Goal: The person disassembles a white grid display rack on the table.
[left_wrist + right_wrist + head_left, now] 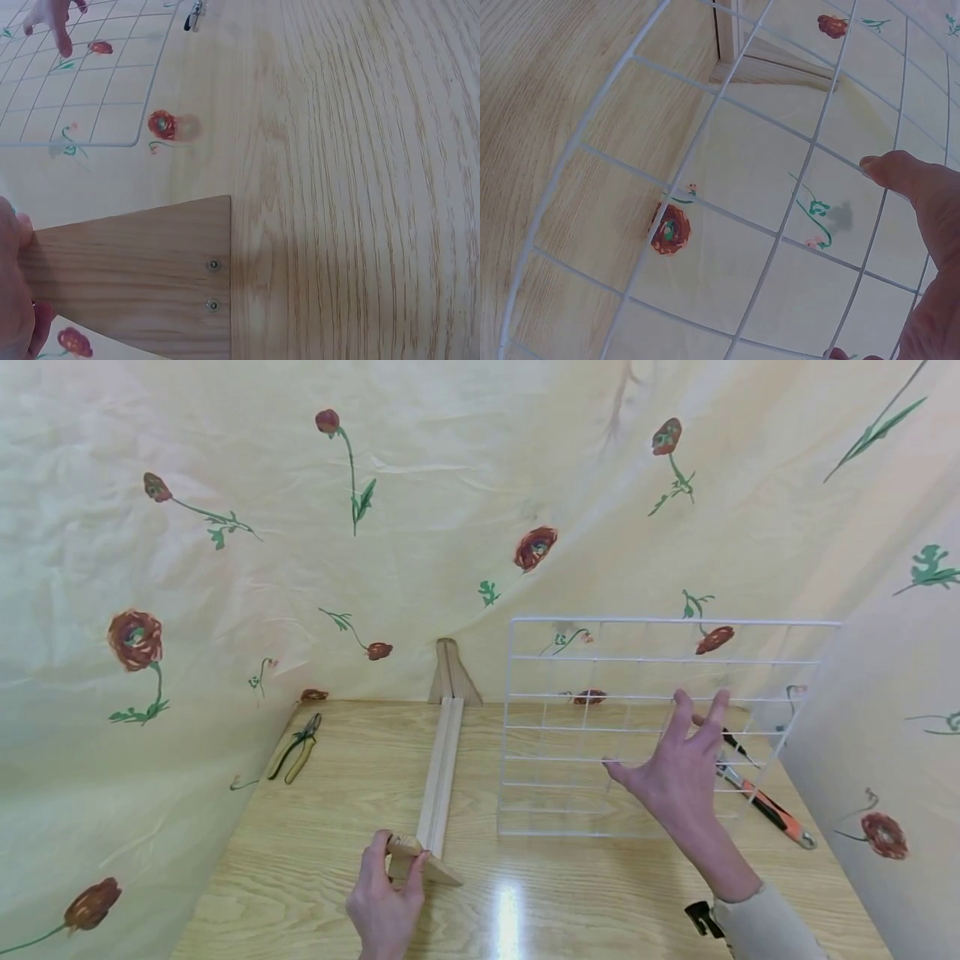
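Observation:
In the head view my left hand (386,893) grips the top of the near trapezoid wooden end piece (405,852). A long pale wooden rail (440,777) joins it to a matching end piece (454,677) by the back wall. The left wrist view shows two screw heads (213,285) in the near piece's outer face. To the right, a white wire grid (506,727) stands raised at a tilt. My right hand (678,777) is spread over it, fingers mostly straight, fingertips and thumb at its wires. The right wrist view shows the thumb (889,171) against a wire.
Yellow-handled pliers (296,752) lie at the table's left edge. Behind the grid on the right are an orange-and-black adjustable wrench (776,814) and a thin screwdriver (738,747). Flower-patterned cloth (450,510) hangs behind and beside the wood-grain table (285,868).

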Demonstrator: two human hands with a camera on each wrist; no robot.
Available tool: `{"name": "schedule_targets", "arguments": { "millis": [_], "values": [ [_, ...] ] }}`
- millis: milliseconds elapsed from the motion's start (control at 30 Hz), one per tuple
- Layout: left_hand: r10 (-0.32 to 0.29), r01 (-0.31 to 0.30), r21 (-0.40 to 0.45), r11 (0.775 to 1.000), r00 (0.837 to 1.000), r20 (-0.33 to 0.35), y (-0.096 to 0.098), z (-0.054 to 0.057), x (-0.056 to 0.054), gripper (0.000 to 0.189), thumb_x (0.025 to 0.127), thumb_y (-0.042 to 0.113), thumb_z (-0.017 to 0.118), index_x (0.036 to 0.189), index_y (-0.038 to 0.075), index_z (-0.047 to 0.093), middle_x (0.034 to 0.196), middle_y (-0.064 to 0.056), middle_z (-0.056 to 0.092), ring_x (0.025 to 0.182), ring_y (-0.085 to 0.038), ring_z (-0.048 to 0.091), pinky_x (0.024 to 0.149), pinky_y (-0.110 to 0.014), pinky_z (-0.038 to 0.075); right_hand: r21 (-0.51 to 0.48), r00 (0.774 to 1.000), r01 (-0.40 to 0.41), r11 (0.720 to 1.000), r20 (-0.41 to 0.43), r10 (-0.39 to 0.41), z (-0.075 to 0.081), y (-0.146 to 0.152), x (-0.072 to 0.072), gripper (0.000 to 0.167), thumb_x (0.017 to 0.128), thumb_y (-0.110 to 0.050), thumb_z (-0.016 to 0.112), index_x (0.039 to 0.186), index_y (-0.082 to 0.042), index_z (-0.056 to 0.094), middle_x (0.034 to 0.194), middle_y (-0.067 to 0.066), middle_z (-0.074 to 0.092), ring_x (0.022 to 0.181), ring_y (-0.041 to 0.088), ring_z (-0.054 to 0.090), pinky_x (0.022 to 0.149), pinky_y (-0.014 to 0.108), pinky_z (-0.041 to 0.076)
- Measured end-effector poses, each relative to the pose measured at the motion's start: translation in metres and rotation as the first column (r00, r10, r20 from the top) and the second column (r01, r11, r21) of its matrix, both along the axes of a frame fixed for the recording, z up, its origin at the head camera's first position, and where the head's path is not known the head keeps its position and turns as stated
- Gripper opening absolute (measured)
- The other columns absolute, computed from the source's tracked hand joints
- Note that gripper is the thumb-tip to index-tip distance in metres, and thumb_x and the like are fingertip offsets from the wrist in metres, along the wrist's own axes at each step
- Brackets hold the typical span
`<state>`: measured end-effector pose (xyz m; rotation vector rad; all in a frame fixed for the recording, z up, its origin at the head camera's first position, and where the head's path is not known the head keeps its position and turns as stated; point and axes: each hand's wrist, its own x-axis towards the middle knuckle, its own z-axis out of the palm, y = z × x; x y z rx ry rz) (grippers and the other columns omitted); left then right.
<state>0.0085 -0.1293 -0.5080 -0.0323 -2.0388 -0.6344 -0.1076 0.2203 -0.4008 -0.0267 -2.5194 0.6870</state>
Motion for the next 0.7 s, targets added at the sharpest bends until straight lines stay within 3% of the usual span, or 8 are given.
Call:
{"name": "schedule_targets", "arguments": {
  "millis": [333, 700],
  "values": [
    [0.017, -0.017, 0.015, 1.000, 1.000, 0.008, 0.004, -0.002, 0.000, 0.058, 0.095, 0.053, 0.062, 0.111, -0.002, 0.061, 0.081, -0.013, 0.066, 0.040, -0.018, 0.051, 0.031, -0.017, 0.037, 0.017, 0.997, -0.029, 0.999, 0.078, 0.027, -0.008, -0.005, 0.000, 0.135, 0.047, -0.027, 0.102, 0.149, -0.003, 0.017, 0.158, 0.033, -0.011, 0.116, 0.065, 0.035, 0.073, 0.079, 0.043],
    [0.026, -0.026, 0.005, 1.000, 1.000, 0.010, 0.007, -0.001, -0.001, 0.059, 0.095, 0.054, 0.062, 0.112, -0.002, 0.061, 0.079, -0.012, 0.064, 0.039, -0.013, 0.045, 0.030, -0.014, 0.030, 0.043, 0.974, -0.057, 0.997, 0.220, 0.046, -0.019, -0.014, -0.003, 0.137, 0.050, -0.033, 0.100, 0.152, -0.003, 0.013, 0.158, 0.031, -0.014, 0.115, 0.065, 0.035, 0.059, 0.068, 0.049]
  ]
}}
